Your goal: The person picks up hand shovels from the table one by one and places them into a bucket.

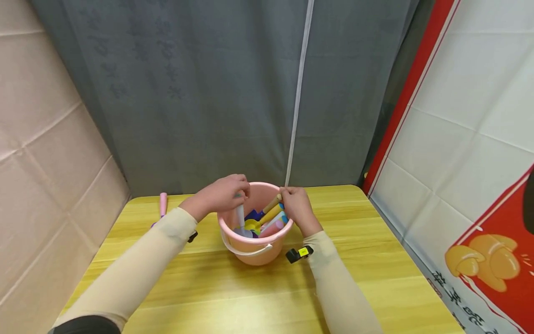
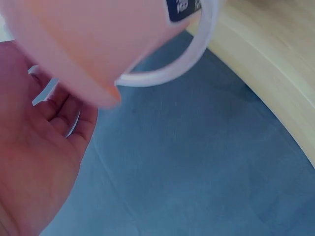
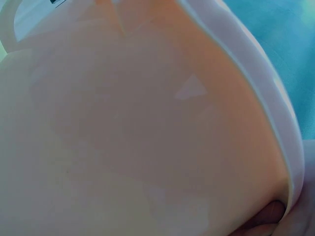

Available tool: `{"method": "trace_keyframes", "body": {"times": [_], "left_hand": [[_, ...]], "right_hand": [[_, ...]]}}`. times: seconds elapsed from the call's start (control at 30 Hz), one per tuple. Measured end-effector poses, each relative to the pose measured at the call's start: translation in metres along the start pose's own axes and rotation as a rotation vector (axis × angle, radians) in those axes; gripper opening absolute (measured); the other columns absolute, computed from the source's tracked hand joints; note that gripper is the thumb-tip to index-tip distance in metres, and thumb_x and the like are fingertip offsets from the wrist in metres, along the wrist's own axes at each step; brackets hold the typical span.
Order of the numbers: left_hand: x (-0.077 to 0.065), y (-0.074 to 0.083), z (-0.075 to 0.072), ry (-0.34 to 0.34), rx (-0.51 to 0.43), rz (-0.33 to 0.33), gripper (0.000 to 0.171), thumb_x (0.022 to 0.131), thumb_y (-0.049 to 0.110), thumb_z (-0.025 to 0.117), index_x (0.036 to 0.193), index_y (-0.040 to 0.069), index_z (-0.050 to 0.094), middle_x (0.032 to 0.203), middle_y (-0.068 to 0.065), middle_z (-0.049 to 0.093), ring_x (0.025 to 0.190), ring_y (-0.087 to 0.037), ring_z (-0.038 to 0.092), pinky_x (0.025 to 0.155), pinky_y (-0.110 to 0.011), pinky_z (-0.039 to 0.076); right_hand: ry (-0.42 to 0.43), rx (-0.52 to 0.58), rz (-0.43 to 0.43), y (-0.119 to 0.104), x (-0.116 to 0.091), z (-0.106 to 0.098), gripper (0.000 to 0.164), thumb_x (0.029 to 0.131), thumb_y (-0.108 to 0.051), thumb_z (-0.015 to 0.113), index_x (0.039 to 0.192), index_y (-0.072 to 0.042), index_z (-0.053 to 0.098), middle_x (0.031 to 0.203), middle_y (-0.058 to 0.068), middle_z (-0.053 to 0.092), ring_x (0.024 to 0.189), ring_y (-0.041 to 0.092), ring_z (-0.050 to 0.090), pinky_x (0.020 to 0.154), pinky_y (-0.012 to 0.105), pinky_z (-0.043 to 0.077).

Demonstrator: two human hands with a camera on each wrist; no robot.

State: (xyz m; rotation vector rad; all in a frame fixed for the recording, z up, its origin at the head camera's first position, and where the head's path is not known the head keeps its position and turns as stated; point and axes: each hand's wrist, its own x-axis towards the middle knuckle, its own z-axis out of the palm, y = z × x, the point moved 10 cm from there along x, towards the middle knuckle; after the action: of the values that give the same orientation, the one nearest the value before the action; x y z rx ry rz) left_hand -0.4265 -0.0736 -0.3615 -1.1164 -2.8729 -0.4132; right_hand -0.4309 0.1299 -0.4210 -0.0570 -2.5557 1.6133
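Observation:
A pink bucket (image 1: 254,253) stands on the table with several colourful toy tools inside. Reaching in over its left side, my left hand (image 1: 223,195) pinches the upper end of a pale grey-handled toy shovel (image 1: 240,215), which stands nearly upright in the bucket. In the left wrist view, the fingers of that hand (image 2: 39,142) curl behind the rim, so the handle is hidden. My right hand (image 1: 299,209) grips the bucket's right rim, and a finger shows under the rim (image 3: 290,162) in the right wrist view. Beside it lean a tan handle (image 1: 272,204) and a yellow handle (image 1: 271,215).
A toy tool with a pink handle (image 1: 163,204) lies at the back left of the wooden table (image 1: 200,287). The bucket's white carrying handle (image 1: 250,253) hangs down in front. A grey curtain (image 1: 187,102) closes off the back, with a white cord hanging before it.

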Motion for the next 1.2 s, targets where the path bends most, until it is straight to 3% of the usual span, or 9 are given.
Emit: {"method": "trace_keyframes", "body": {"times": [0.27, 0.63, 0.77, 0.9, 1.07, 1.2], "left_hand": [[-0.022, -0.033, -0.026, 0.114, -0.105, -0.105, 0.011, 0.106, 0.020, 0.076, 0.116, 0.014, 0.077, 0.113, -0.002, 0.066, 0.100, -0.023, 0.064, 0.094, -0.044, 0.062], [-0.056, -0.085, -0.026, 0.157, -0.165, -0.195, 0.009, 0.110, 0.020, 0.069, 0.116, 0.014, 0.074, 0.114, -0.005, 0.068, 0.108, -0.026, 0.066, 0.100, -0.052, 0.058], [-0.072, -0.115, -0.027, 0.178, -0.215, -0.272, 0.013, 0.112, 0.020, 0.066, 0.117, 0.011, 0.073, 0.113, -0.009, 0.069, 0.103, -0.029, 0.064, 0.096, -0.054, 0.058], [-0.091, -0.151, -0.025, 0.191, -0.262, -0.392, 0.019, 0.114, 0.023, 0.063, 0.120, 0.007, 0.072, 0.116, -0.015, 0.069, 0.104, -0.033, 0.063, 0.096, -0.056, 0.056], [-0.117, -0.200, -0.010, 0.191, -0.294, -0.548, 0.028, 0.116, 0.026, 0.057, 0.126, 0.003, 0.069, 0.122, -0.020, 0.069, 0.103, -0.035, 0.062, 0.092, -0.052, 0.053], [-0.135, -0.228, 0.003, 0.209, -0.303, -0.624, 0.032, 0.115, 0.025, 0.054, 0.125, -0.002, 0.067, 0.114, -0.020, 0.069, 0.098, -0.034, 0.062, 0.090, -0.051, 0.052]], "right_hand": [[-0.001, 0.011, 0.005, 0.000, 0.000, -0.001, 0.040, 0.116, -0.033, 0.057, 0.120, -0.003, 0.083, 0.097, 0.013, 0.070, 0.088, 0.025, 0.065, 0.073, 0.028, 0.057], [0.000, 0.016, -0.002, 0.000, 0.000, -0.005, 0.038, 0.115, -0.032, 0.057, 0.115, -0.004, 0.083, 0.096, 0.012, 0.070, 0.089, 0.025, 0.065, 0.074, 0.028, 0.055], [0.005, 0.008, 0.005, 0.002, 0.001, -0.008, 0.039, 0.115, -0.032, 0.058, 0.115, -0.003, 0.083, 0.095, 0.013, 0.070, 0.090, 0.026, 0.065, 0.076, 0.030, 0.056], [0.006, 0.013, 0.013, 0.003, 0.002, -0.010, 0.039, 0.115, -0.034, 0.058, 0.114, -0.003, 0.083, 0.093, 0.013, 0.068, 0.089, 0.026, 0.064, 0.075, 0.031, 0.056], [-0.006, 0.018, 0.022, 0.005, 0.001, -0.011, 0.039, 0.116, -0.033, 0.057, 0.122, -0.004, 0.082, 0.098, 0.013, 0.070, 0.090, 0.025, 0.066, 0.075, 0.030, 0.058], [-0.009, 0.010, 0.031, 0.008, -0.001, -0.011, 0.039, 0.116, -0.034, 0.057, 0.122, -0.005, 0.082, 0.099, 0.013, 0.071, 0.090, 0.025, 0.066, 0.076, 0.031, 0.059]]}}
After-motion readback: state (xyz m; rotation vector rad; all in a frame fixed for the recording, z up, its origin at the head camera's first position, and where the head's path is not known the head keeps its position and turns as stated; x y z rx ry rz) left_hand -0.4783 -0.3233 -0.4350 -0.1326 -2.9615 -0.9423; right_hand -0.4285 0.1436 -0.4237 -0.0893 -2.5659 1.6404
